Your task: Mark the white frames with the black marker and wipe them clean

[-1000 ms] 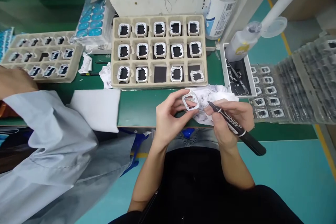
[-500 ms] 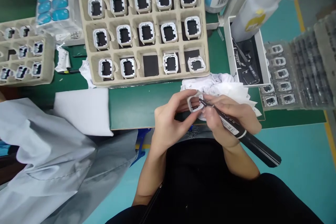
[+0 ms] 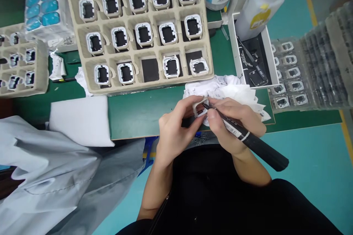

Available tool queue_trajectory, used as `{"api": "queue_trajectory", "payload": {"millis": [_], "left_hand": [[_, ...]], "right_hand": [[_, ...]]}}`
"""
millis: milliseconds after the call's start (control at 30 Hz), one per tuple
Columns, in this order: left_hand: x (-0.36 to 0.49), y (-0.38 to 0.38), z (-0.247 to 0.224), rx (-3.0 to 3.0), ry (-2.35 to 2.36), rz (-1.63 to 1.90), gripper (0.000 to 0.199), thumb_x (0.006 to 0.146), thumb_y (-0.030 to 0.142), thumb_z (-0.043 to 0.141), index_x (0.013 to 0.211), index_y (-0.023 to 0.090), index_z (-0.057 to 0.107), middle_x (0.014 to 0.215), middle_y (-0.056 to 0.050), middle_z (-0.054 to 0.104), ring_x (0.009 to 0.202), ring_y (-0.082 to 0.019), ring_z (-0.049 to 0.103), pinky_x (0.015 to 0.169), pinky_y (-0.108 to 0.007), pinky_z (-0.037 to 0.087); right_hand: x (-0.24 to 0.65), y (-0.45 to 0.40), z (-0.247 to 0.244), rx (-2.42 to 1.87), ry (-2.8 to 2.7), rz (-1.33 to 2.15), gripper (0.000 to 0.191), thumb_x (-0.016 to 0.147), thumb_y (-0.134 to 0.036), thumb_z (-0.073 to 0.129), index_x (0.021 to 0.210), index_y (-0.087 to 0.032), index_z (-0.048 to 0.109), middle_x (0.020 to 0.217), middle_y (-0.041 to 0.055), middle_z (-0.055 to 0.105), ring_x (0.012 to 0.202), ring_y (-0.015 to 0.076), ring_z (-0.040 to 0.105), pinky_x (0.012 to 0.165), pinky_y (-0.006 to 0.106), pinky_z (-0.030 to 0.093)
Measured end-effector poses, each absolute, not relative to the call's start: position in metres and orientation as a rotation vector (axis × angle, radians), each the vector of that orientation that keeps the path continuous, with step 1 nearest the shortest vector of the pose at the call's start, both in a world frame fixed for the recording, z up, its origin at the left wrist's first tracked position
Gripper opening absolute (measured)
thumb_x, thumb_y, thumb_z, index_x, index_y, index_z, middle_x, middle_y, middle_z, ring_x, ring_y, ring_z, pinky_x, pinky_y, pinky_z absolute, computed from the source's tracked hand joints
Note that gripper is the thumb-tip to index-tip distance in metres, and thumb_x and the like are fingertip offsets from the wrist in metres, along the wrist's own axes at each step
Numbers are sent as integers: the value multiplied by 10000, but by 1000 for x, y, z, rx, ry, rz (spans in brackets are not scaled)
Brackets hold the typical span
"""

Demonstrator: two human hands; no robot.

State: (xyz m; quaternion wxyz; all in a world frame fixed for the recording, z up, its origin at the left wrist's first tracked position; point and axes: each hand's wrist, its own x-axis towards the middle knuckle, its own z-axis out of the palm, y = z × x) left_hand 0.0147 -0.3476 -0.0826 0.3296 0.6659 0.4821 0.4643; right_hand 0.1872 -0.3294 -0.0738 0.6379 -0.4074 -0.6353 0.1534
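Between the thumb and fingers of my left hand (image 3: pixel 176 130) is a small whitish square frame (image 3: pixel 200 108), tilted on its side. My right hand (image 3: pixel 235 123) is closed round a thick black marker (image 3: pixel 260 147), its dark tip at the frame's inner edge. Both hands are just in front of a pile of crumpled white cloths (image 3: pixel 234 91). Beyond them a beige moulded tray (image 3: pixel 138 87) holds similar frames in its compartments. One front compartment shows only a dark pad (image 3: pixel 150 69).
A white foam sheet (image 3: pixel 79 121) lies at the left, near a person in a grey smock (image 3: pixel 41 165). Right of the tray are a white box (image 3: pixel 264 85), a bottle with a yellow label (image 3: pixel 256 14) and stacked clear trays (image 3: pixel 322 66). Another beige tray (image 3: pixel 41 62) sits far left.
The view has shifted, so most bench items appear further left. The marker's tip has moved a little relative to the frame. Both hands keep their holds.
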Motion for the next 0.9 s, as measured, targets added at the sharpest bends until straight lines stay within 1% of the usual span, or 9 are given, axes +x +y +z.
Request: {"api": "queue_trajectory", "payload": {"millis": [100,233,367,533,633,700,767,900], "left_hand": [[15,-348,-83,1754,1270,1218,429,1108,302,918,1509,331,766,1332,-1,930,1105,-190,948,1021,-262,772],[15,-348,-83,1765,1298,1224,438,1092,278,931,1495,356,777,1278,25,935,1073,-175,946,990,-239,757],[15,-349,-83,1792,1316,1212,433,1096,272,919,1494,353,771,1274,19,937,1066,-180,946,964,-245,757],[15,-349,-84,1817,1361,1192,423,1095,312,916,1487,363,766,1213,16,939,1017,-197,942,896,-272,765],[15,-349,-85,1833,1368,1202,436,1089,293,915,1495,366,773,1192,22,936,1001,-187,938,876,-253,748],[15,-349,-85,1847,1379,1208,427,1090,290,909,1491,362,784,1178,23,935,985,-184,935,865,-249,738],[16,-349,-85,1863,1398,1211,398,1099,315,900,1480,356,793,1152,21,934,952,-181,926,844,-248,728],[18,-348,-86,1894,1422,1232,349,1123,343,877,1464,338,800,1047,30,919,844,-148,888,783,-217,685]], "right_hand": [[187,-329,-74,-931,-1456,346,208,1025,-169,869,1103,-357,824,916,-60,894,852,236,936,900,396,843],[187,-328,-72,-928,-1454,341,198,1030,-168,854,1041,-359,804,848,-68,860,780,227,910,864,399,842],[187,-328,-72,-908,-1427,384,202,1013,-168,880,1054,-351,805,859,-62,863,789,226,912,857,394,835],[187,-327,-71,-946,-1450,348,169,1038,-199,863,1016,-355,801,849,-59,864,796,228,915,832,393,838],[187,-326,-70,-921,-1477,323,203,1025,-163,862,1042,-356,801,844,-58,857,773,223,905,815,377,836],[187,-326,-69,-919,-1499,320,242,1012,-124,857,1066,-354,804,860,-49,864,804,231,917,814,369,833],[188,-328,-69,-935,-1531,319,272,996,-96,853,1075,-351,808,882,-40,874,850,246,930,836,380,835],[189,-331,-69,-943,-1579,304,280,969,-73,862,1064,-333,815,886,-33,879,877,258,939,874,389,833]]}}
